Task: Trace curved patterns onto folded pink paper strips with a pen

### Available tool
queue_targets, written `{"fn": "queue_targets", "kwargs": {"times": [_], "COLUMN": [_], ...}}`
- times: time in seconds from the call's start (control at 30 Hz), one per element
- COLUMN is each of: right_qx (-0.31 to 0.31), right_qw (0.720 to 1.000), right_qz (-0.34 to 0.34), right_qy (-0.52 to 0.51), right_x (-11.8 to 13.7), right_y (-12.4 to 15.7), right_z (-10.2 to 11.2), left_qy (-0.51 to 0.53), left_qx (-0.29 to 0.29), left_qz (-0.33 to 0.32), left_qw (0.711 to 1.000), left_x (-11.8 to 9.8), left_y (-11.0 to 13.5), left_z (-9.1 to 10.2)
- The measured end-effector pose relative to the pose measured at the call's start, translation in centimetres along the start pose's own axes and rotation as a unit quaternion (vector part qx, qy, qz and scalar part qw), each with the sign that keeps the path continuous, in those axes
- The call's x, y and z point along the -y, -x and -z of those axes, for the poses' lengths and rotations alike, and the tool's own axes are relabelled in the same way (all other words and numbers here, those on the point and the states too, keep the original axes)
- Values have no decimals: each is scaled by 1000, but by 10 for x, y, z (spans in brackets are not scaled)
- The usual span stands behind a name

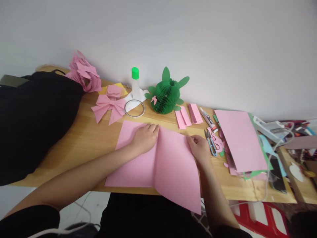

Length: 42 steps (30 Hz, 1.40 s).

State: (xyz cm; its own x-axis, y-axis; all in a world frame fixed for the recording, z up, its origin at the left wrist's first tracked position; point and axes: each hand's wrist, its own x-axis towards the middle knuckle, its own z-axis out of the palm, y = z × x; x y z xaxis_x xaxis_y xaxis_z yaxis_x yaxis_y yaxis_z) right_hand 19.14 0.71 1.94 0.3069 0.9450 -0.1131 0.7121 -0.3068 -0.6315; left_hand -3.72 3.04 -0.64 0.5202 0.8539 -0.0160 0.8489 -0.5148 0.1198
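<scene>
A large sheet of pink paper [177, 162] with a crease down its middle lies on the wooden table. Its right half is raised and curves past the table's front edge. At the top of the crease, my left hand [145, 138] grips and presses the paper with its fingers bent together. My right hand [199, 148] pinches the sheet's upper right edge between thumb and fingers. Close behind the sheet are folded pink strips [182, 118] and a green paper honeycomb figure [167, 94]. Blue-handled thread snips [211, 142] lie beside my right hand.
A black bag [37, 122] covers the table's left side. Pink paper bows [109, 107], a ring [134, 108] and a green-capped bottle [135, 82] stand at the back. On the right are a glue tube [208, 119], stacked paper [244, 140], a phone [277, 175] and a white cable [267, 178].
</scene>
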Motion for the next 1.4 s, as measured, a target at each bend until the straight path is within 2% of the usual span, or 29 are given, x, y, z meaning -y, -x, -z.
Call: {"fn": "queue_targets", "kwargs": {"times": [0.3,0.77,0.97,1.07,1.23,1.4], "right_qx": [-46,-52,-43,-52,-58,-95], "right_qw": [999,998,999,998,987,983], "right_qz": [0,14,19,20,43,6], "right_qy": [8,16,3,30,145,157], "right_x": [8,-1,-15,-24,-38,-38], "right_y": [10,13,12,16,22,19], "right_z": [0,-2,8,17,23,25], "left_qy": [-7,5,20,23,21,12], "left_qx": [-15,-26,-28,-33,-52,-74], "left_qz": [-10,-4,-8,-9,-11,-18], "left_qw": [1000,1000,999,999,998,997], "left_x": [3,2,3,3,4,5], "left_y": [1,1,2,2,3,7], "left_z": [-3,-5,-6,-6,-5,-5]}}
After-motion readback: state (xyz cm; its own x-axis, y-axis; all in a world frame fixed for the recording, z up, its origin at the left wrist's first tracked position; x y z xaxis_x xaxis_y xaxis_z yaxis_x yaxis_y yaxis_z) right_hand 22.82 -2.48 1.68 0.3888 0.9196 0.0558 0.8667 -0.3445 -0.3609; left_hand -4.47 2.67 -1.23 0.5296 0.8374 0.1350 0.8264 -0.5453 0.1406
